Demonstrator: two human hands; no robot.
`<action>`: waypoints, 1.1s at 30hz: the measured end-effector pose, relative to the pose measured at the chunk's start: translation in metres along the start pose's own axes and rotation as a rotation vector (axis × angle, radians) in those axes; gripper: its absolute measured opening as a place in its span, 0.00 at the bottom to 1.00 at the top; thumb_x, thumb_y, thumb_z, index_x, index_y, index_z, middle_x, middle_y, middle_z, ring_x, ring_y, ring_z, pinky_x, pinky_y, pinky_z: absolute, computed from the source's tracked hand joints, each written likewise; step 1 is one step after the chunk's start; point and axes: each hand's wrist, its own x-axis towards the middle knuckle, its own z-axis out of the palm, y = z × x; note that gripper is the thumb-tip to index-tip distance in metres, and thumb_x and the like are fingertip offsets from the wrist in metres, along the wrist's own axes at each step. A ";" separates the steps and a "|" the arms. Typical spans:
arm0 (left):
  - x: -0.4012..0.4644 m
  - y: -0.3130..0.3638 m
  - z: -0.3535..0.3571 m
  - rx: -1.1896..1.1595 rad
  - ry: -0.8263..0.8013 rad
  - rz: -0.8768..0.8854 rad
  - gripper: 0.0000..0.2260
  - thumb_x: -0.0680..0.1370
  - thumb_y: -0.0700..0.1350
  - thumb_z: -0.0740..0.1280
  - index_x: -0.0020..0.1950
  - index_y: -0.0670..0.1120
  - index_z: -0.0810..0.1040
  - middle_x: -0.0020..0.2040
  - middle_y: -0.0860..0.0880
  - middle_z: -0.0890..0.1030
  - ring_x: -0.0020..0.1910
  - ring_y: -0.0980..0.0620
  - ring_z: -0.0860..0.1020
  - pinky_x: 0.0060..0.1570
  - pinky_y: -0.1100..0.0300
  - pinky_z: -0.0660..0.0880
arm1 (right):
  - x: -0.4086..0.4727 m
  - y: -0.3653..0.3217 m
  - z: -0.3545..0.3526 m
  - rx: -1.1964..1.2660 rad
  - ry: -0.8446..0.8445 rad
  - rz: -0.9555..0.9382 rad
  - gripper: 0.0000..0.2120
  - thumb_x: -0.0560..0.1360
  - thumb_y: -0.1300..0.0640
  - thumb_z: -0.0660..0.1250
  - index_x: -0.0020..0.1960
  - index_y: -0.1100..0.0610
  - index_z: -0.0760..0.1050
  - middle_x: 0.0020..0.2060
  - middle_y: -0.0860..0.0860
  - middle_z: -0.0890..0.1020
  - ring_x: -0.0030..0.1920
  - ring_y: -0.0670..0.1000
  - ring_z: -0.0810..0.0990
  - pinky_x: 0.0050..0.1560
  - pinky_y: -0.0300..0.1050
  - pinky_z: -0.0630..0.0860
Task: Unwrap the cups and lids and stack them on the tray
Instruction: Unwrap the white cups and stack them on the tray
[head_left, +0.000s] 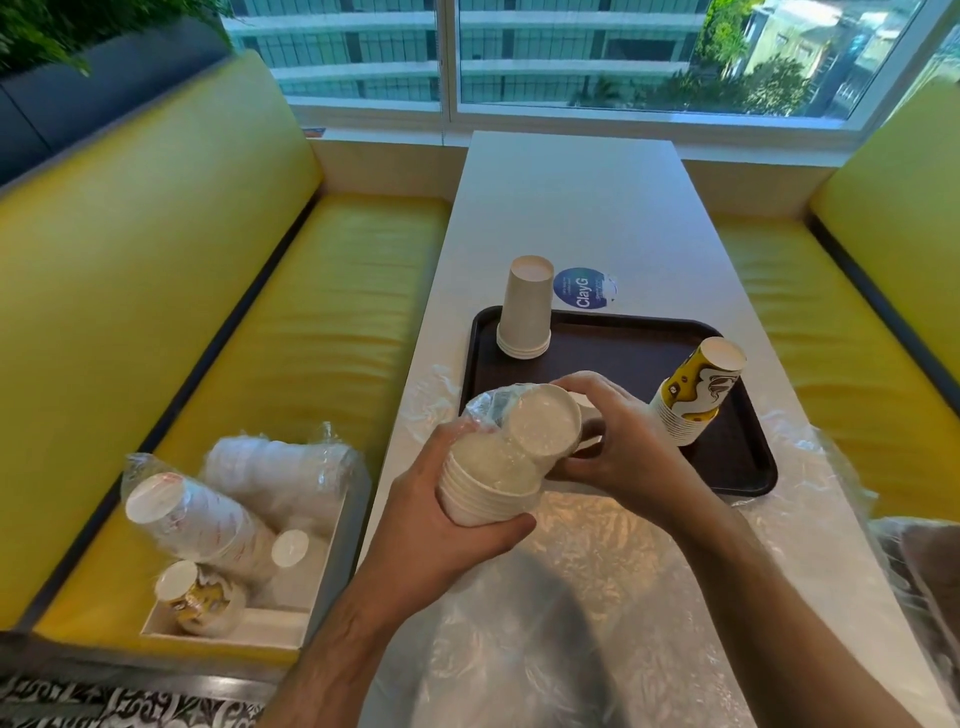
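Left hand (441, 525) grips a nested stack of white cups (485, 491) low at the rim end, fingers curled round it, thumb underneath. Clear plastic wrap (485, 410) still bunched over the stack's top, at 11 o'clock from the left hand. Right hand (613, 441) at 3 o'clock of the stack, fingers curled round a second white stack (543, 426) that sits tilted, its flat round end facing the camera. The two stacks touch; both are held above the near edge of the tray (623, 353).

Tray is dark brown, on the white bench (571, 208). On it at 11 o'clock: plain white cup stack (525, 312), upside down, upright. At 3 o'clock of the tray: yellow-patterned cup stack (693, 395), upside down, leaning right. Round blue sticker (584, 288) on the bench just beyond the tray, beside the white stack.

Loose clear plastic sheet (597, 597) spread over the near bench, under both forearms, reaching the tray's near edge.

At 8 o'clock, on the yellow seat (260, 338), a white box (291, 623) holds more wrapped sleeves (208, 525) of cups and lids, lying on their sides, one yellow-patterned sleeve (200, 597) at the box's near corner. Window (571, 52) at 12 o'clock.
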 end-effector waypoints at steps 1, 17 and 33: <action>0.000 0.000 -0.001 -0.004 0.019 0.002 0.34 0.63 0.40 0.85 0.60 0.61 0.72 0.53 0.70 0.80 0.52 0.67 0.79 0.47 0.76 0.73 | 0.002 0.003 0.000 -0.015 0.014 0.001 0.36 0.62 0.45 0.81 0.67 0.41 0.71 0.63 0.38 0.74 0.59 0.46 0.80 0.58 0.53 0.83; -0.001 -0.010 -0.009 -0.101 0.062 -0.093 0.29 0.61 0.41 0.85 0.57 0.53 0.78 0.50 0.59 0.84 0.48 0.62 0.82 0.44 0.72 0.75 | 0.033 0.063 0.008 0.078 0.248 0.267 0.38 0.71 0.53 0.79 0.74 0.53 0.64 0.69 0.53 0.76 0.68 0.51 0.73 0.62 0.46 0.71; 0.002 -0.026 -0.015 -0.155 0.082 -0.176 0.37 0.63 0.50 0.81 0.69 0.59 0.71 0.57 0.60 0.81 0.57 0.59 0.80 0.53 0.66 0.78 | 0.028 0.097 0.042 0.091 0.143 0.408 0.38 0.71 0.51 0.79 0.75 0.52 0.64 0.70 0.53 0.75 0.68 0.57 0.76 0.67 0.62 0.75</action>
